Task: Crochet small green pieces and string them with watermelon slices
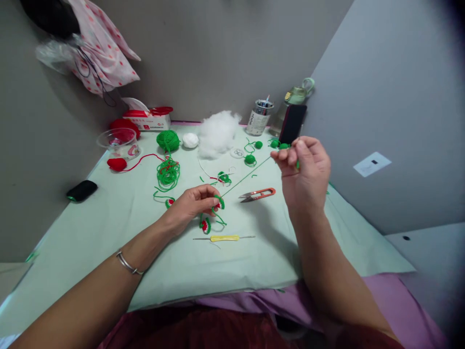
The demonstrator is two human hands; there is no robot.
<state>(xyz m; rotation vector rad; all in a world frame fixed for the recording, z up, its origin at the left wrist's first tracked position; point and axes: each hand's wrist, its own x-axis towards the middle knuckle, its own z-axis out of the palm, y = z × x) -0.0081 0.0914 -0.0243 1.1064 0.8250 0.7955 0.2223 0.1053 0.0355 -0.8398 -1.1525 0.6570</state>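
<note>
Between the thumb and fingers of my left hand point(199, 202) is a small green, white and red crocheted piece point(220, 203). A taut green strand point(247, 176) runs from it up to my right hand point(305, 162), which is raised at the right with its fingers closed on the yarn. Another crocheted piece point(206, 225) lies just below my left hand, and one more point(169, 202) lies to its left. A yellow-handled crochet hook point(225, 238) rests nearer the front edge. Orange thread snips point(258, 195) lie between my hands.
Behind are a green yarn ball point(168, 140), white stuffing point(219, 133), a pen holder point(259, 118), a bottle point(296, 95) and a leaning phone point(292, 124). At left stand a clear tub point(125, 145) and a black object point(82, 191). Small green balls point(250, 160) lie beyond the snips.
</note>
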